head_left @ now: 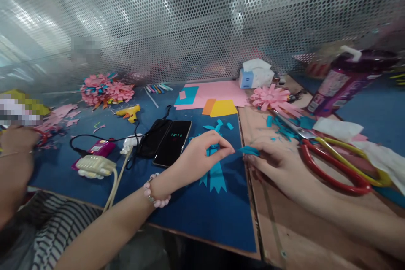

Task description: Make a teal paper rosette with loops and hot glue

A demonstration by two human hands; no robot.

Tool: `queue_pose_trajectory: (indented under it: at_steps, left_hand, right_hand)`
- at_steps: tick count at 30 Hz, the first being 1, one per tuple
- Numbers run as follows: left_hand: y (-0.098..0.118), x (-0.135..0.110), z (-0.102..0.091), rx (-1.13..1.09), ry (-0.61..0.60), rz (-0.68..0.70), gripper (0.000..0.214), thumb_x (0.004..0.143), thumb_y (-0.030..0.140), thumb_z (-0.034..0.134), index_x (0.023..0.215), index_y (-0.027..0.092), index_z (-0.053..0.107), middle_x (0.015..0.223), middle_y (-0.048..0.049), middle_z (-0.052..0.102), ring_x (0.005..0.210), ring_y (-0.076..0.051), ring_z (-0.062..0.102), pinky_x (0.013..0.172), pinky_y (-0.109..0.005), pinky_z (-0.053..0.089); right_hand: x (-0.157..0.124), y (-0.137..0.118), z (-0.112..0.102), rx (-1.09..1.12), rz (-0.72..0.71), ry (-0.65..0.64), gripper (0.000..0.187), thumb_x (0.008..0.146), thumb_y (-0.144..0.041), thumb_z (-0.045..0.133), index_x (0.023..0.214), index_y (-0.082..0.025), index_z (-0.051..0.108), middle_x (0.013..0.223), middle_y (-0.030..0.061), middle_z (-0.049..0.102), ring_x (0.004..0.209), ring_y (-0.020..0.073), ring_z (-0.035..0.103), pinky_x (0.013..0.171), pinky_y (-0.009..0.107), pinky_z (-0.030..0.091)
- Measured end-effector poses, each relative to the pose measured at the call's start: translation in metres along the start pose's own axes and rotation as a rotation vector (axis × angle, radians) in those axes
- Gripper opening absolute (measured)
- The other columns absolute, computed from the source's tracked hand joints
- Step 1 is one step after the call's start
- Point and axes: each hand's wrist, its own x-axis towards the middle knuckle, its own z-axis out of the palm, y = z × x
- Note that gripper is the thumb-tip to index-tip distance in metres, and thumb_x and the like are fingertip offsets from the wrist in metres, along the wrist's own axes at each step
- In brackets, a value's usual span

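My right hand (278, 164) pinches a small folded piece of blue paper (249, 151) between thumb and fingertips, its pointed end turned left. Just left of that point is my left hand (209, 152), thumb and forefinger pressed together; whether anything is between them is too small to make out. Under my left hand, blue cut-paper strips (217, 179) with zigzag ends lie on the blue tabletop. Several blue scraps (229, 126) lie beyond them. Large scissors (335, 168) with red and yellow handles rest beside my right hand, blades pointing away.
A phone (173, 143), power strip (95, 165) and yellow glue gun (129, 113) lie left. Pink paper sheets (218, 92), a tissue pack (256, 75), a pink paper flower (270, 99) and a purple cup (348, 80) stand behind. Another person's hand (19, 139) works at far left.
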Motion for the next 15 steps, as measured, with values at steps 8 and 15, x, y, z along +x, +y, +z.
queue_pose_trajectory:
  at_steps: [8, 15]
  left_hand:
    - [-0.0041, 0.0011, 0.0005, -0.047, 0.13, -0.003, 0.014, 0.086, 0.031, 0.061, 0.085, 0.018, 0.068, 0.095, -0.0048, 0.062, 0.092, -0.015, 0.058, 0.08, -0.028, 0.046]
    - [0.0036, 0.0008, -0.0049, -0.384, 0.051, -0.113, 0.018, 0.089, 0.032, 0.058, 0.09, 0.016, 0.063, 0.106, -0.0073, 0.069, 0.1, -0.017, 0.063, 0.084, -0.028, 0.049]
  right_hand:
    - [-0.0011, -0.0059, 0.0002, -0.021, -0.001, 0.036, 0.025, 0.085, -0.043, 0.056, 0.094, -0.02, 0.062, 0.063, 0.0007, 0.06, 0.048, 0.0121, 0.053, 0.043, 0.025, 0.043]
    - [-0.0009, -0.0035, -0.0001, 0.027, 0.02, 0.022, 0.026, 0.086, -0.045, 0.055, 0.092, -0.02, 0.061, 0.065, 0.001, 0.061, 0.049, 0.0115, 0.054, 0.043, 0.023, 0.042]
